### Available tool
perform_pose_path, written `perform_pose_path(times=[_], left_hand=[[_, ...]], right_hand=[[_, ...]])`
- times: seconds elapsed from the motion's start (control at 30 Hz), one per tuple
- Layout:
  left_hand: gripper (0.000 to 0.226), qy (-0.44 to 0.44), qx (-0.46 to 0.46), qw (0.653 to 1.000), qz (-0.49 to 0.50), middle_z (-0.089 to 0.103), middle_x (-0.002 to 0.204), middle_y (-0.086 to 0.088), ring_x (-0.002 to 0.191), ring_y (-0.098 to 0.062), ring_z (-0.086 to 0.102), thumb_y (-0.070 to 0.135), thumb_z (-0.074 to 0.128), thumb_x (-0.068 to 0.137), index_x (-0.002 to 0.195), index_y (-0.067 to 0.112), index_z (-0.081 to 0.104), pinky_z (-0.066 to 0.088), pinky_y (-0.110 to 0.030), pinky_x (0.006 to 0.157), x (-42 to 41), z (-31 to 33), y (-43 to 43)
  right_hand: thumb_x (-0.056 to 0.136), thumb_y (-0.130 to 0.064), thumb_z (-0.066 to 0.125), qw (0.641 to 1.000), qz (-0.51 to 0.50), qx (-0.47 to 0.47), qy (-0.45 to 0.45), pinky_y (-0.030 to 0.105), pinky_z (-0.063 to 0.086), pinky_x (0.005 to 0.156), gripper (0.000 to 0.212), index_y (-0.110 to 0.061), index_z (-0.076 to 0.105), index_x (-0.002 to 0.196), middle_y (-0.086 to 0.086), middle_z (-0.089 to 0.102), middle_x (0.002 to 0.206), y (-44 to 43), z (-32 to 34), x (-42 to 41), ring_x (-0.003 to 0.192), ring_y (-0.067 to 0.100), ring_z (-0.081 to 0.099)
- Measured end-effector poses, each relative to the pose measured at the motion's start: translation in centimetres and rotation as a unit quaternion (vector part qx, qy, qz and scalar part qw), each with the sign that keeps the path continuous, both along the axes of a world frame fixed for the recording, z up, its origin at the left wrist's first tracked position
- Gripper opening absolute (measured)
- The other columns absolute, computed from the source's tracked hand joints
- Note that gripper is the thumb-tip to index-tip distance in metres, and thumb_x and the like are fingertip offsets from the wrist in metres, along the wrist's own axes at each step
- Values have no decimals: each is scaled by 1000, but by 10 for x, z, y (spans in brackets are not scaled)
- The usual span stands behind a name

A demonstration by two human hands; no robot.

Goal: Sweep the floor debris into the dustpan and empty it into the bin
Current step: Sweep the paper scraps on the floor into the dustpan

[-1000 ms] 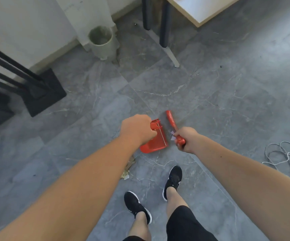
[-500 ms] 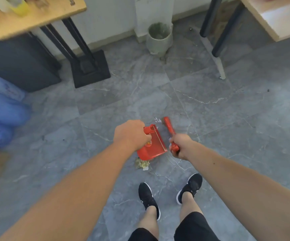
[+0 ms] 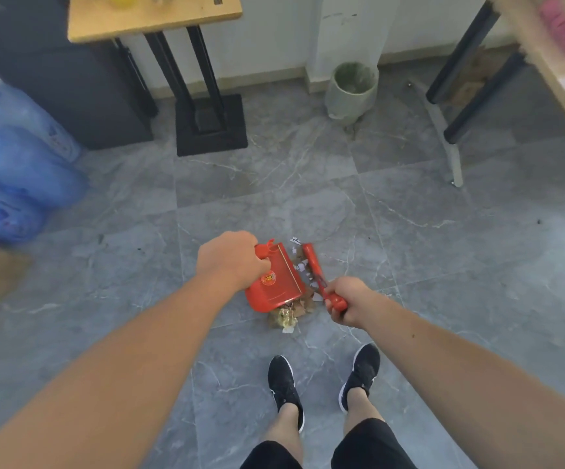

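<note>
My left hand (image 3: 232,260) grips the handle of a small red dustpan (image 3: 276,284), held low over the grey tiled floor with its underside facing up. My right hand (image 3: 347,301) is closed on the handle of a red hand brush (image 3: 313,265), which lies just right of the pan. A clump of brownish and white debris (image 3: 289,314) lies on the floor at the pan's near edge, with a few white scraps (image 3: 299,265) between pan and brush. A pale green bin (image 3: 352,89) stands by the wall, far ahead and to the right.
A black-legged wooden table (image 3: 159,18) with a square black base (image 3: 211,126) stands ahead left. Blue water bottles (image 3: 14,164) lie at the far left. Another table with dark legs (image 3: 470,66) is at the right. My two black shoes (image 3: 286,389) are just below the debris.
The view has swung left and up, bringing the bin, left table and blue bottles into sight. Both hands keep their grips; more debris shows beside and under the pan.
</note>
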State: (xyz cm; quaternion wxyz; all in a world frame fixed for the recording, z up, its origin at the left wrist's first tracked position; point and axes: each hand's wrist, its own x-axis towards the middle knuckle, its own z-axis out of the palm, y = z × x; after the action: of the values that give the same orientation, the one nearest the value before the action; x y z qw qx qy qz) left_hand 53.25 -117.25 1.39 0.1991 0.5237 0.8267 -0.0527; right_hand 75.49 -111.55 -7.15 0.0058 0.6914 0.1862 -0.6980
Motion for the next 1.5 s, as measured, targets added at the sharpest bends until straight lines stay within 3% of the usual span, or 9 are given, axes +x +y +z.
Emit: perform_pose_path(times=[0.17,0.23,0.33,0.5,0.7,0.9,1.23,1.33,1.5], left_hand=[[29,2,-2,1000,17,70,93,-1,93,-28,68,51,62,82,77,23,60,43,-31,67,-8,3,-12],[29,2,-2,1000,30,70,93,-1,93,-28,68,51,62,82,78,23,61,42,-30,67,-10,4,-15],[30,-1,5,998,55,70,91,-1,91,-28,68,51,63,81,76,22,60,44,-30,67,-13,6,-18],[32,-12,11,996,90,63,78,2,83,-27,66,51,63,80,74,20,62,42,-30,64,-11,9,-21],[33,-6,2,992,129,56,70,5,72,-24,55,53,64,80,72,21,63,38,-29,62,4,11,-17],[24,3,-6,990,138,69,89,0,90,-26,67,48,65,79,79,24,63,42,-30,66,28,11,11],[31,11,-15,976,216,53,69,5,71,-24,54,49,63,80,72,20,59,39,-29,62,48,5,10],[30,20,-14,974,223,50,67,6,71,-24,53,49,65,80,73,20,62,39,-29,63,48,16,2],[31,34,-23,969,244,51,69,6,77,-25,60,51,67,80,81,20,69,39,-28,65,45,28,-21]], right_hand=[[90,1,42,1000,13,-11,-3,13,32,29,25,-8,52,111,14,57,90,-1,0,-4,36,9,45],[92,0,42,1000,17,-13,4,13,32,29,15,-9,49,100,14,57,88,-1,5,-4,34,10,45],[93,2,43,999,39,-3,1,12,31,29,14,-9,45,85,9,50,64,1,15,-6,33,10,44],[87,6,43,997,80,18,-12,13,31,29,17,-9,49,92,14,53,79,20,19,-13,30,10,43],[86,2,45,991,124,47,-28,15,36,34,21,-12,52,99,7,44,60,54,11,-22,39,12,42],[86,3,46,978,188,74,-41,16,37,36,18,-14,49,92,6,39,56,89,6,-27,45,15,42],[86,9,42,937,342,56,-41,14,30,41,16,-7,46,84,6,40,48,87,-4,-16,40,14,36],[85,11,42,926,374,36,-35,14,30,39,17,-5,47,82,4,40,37,77,2,-9,42,14,36],[86,8,39,922,383,37,-42,14,31,38,17,-7,48,88,4,37,44,64,4,-8,41,13,35]])
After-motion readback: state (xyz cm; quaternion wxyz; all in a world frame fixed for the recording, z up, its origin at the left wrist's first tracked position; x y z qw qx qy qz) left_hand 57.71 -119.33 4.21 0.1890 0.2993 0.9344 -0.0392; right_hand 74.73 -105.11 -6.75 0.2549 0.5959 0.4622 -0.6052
